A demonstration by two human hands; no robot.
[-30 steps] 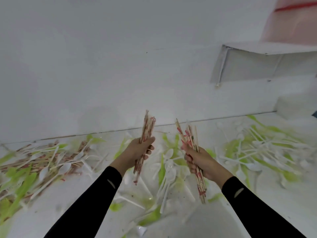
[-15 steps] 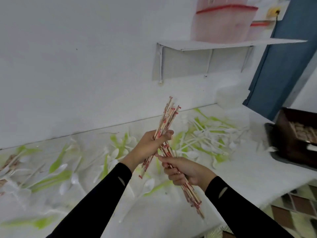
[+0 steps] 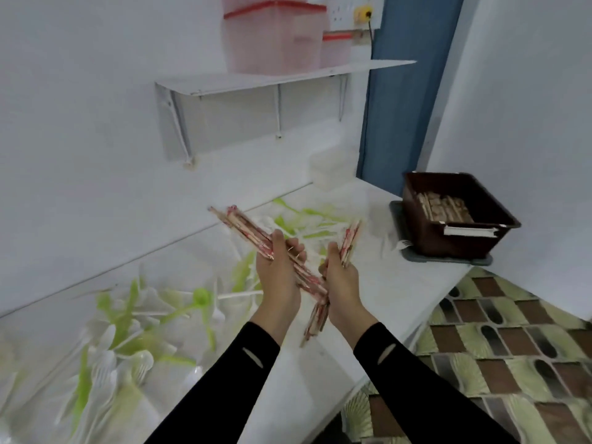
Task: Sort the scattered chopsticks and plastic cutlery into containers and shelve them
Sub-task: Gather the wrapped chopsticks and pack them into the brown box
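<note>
Change: a second ago the two bundles stood upright and apart over the scattered cutlery. Now the hands are close together, the bundles cross at their lower ends, and the view has swung right.
Newly in view: a brown bin [image 3: 427,241] with chopsticks already lying in it [image 3: 443,206], and a wall shelf [image 3: 282,80] carrying pink containers [image 3: 272,36].
Meaning for the task: this looks like the two handfuls being joined into one before they go to the bin. The sorting is only partly done, and nothing in hand is shelved yet.
Left hand [image 3: 278,277]: its fingers are wrapped round the left bundle [image 3: 243,227], which slants up and to the left.
Right hand [image 3: 344,283]: its fingers are clenched round the right bundle [image 3: 349,238], which slants up and to the right.
Where the chopsticks are: both bundles are held above the worktop [image 3: 378,283], near the bin but well short of it.
Look of the chopsticks: thin pale sticks in paper sleeves with red print. Their ends are uneven and a few tips stick out past the rest.
Other cutlery: green and white plastic pieces [image 3: 128,331] lie loose across the worktop to the left.
</note>
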